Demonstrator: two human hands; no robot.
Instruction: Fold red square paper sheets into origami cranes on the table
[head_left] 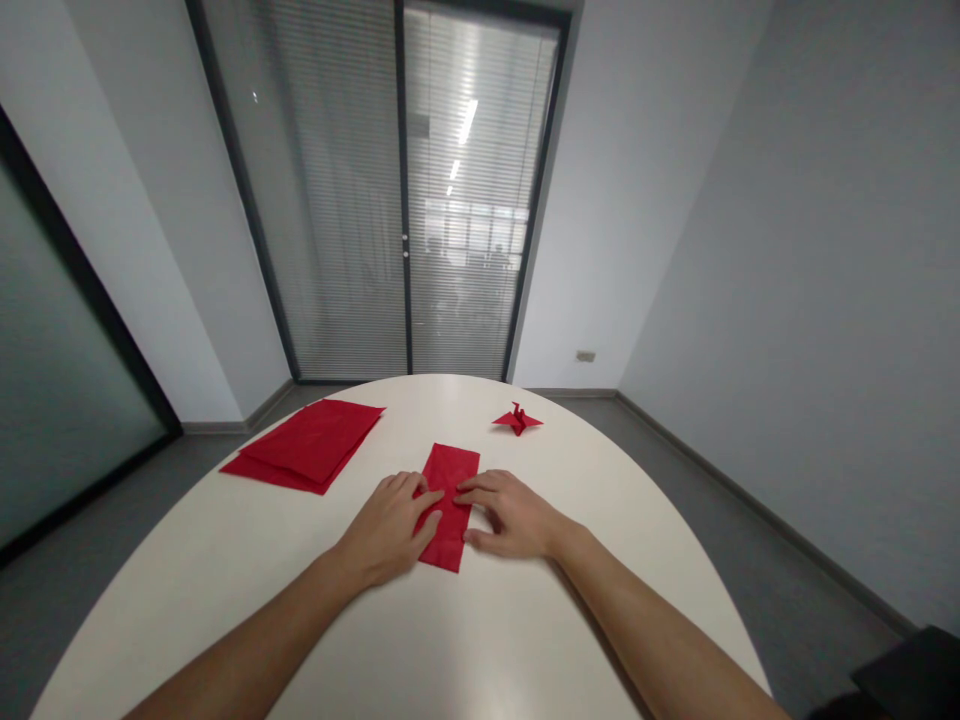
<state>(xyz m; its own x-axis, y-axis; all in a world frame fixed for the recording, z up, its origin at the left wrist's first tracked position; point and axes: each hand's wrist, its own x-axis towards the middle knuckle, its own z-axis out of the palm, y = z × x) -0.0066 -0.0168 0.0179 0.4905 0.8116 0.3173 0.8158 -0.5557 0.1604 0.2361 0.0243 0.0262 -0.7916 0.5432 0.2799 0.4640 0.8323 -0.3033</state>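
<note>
Left grip: your left hand (pixel 390 525) is resting loosely over the left side of the folded red paper (pixel 455 470), its thumb and index finger spreading apart on the surface rather than clenching.
Right grip: your right hand (pixel 516 512) is meeting the right edge, the longer fingers lying over it and the thumb sitting lower beside that edge; the fingers are curving with a gap showing, not closing around anything.
Folded paper: it is lying flat between your hands, a narrow oblong running away from you, its far end leaning slightly right.
Crane: a red paper crane (pixel 517 421) is standing beyond your right hand, its wings spreading to both sides.
Red sheets: larger red sheets (pixel 315 440) are lying stacked beyond your left hand, the upper one not quite lining up with the one beneath.
Tabletop: a round white table (pixel 352 660) is carrying all of these.
Backdrop: glass panels with blinds (pixel 341 200) are standing beyond the table, and a small wall plate (pixel 585 356) is sitting low to their right.
</note>
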